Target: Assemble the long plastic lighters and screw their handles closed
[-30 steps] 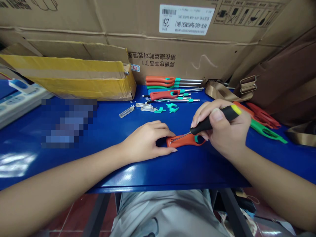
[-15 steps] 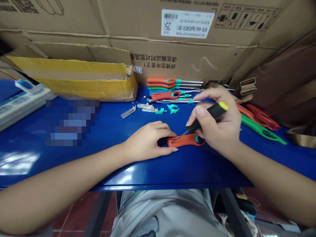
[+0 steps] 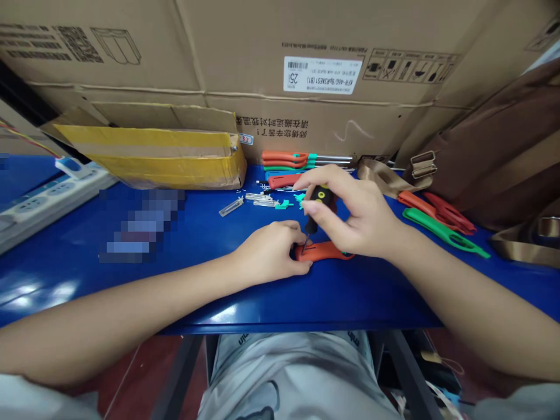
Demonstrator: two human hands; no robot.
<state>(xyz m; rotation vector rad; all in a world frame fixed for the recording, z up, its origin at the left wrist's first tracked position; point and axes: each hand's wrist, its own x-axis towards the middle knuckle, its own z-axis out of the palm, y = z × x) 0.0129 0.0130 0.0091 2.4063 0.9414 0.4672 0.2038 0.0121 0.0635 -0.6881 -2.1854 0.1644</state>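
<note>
My left hand grips the left end of an orange lighter handle that lies flat on the blue table. In my right hand is a black screwdriver with a yellow end, held steeply. Its thin tip meets the handle near my left fingers, at a dark slot. The handle's right end is partly covered by my right hand. Behind the hands lie clear plastic tubes and a small teal part.
Long-necked lighters are stacked at the back, before a large cardboard box. A yellow-taped carton and a power strip stand left. Green and red handle shells lie right, beside a brown bag.
My right hand has moved left and tipped the screwdriver from a slant to nearly upright, its tip shifting toward the handle's left end. My left hand keeps its hold. The camera view has shifted.
</note>
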